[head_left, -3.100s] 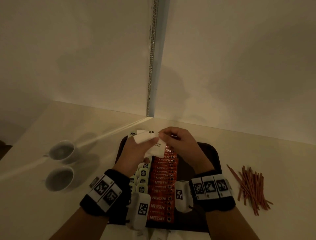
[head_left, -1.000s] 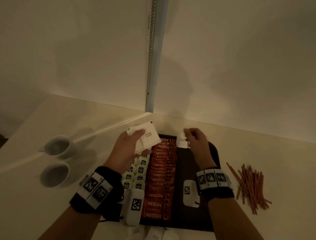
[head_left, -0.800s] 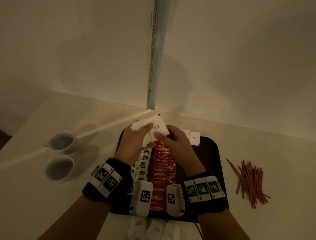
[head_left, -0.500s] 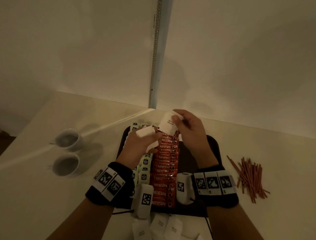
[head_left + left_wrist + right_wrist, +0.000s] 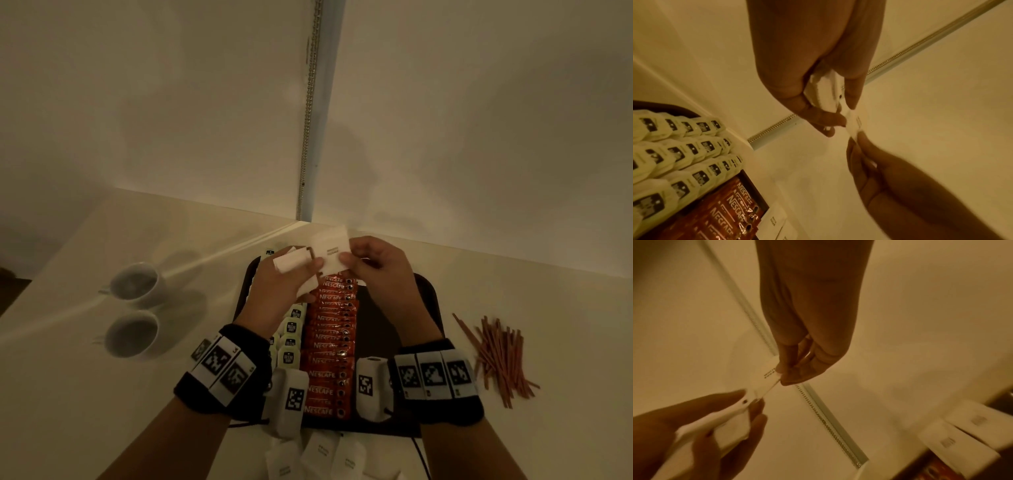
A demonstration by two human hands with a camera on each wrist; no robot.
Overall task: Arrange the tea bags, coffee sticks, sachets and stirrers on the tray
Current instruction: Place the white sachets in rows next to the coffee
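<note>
Above the far end of the dark brown plastic tray (image 5: 426, 298), left hand (image 5: 284, 291) grips a small stack of white paper sachets (image 5: 291, 262), right hand (image 5: 380, 270) pinches the top white sachet (image 5: 330, 255); half a second ago it held one alone, now it's back for another. Two sachets (image 5: 962, 433) already on tray; red stirrers (image 5: 496, 356) still on counter (image 5: 565, 342)

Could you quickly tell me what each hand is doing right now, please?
Left hand: grips a stack of white sachets.
Right hand: pinches a single white sachet drawn from that stack.
</note>
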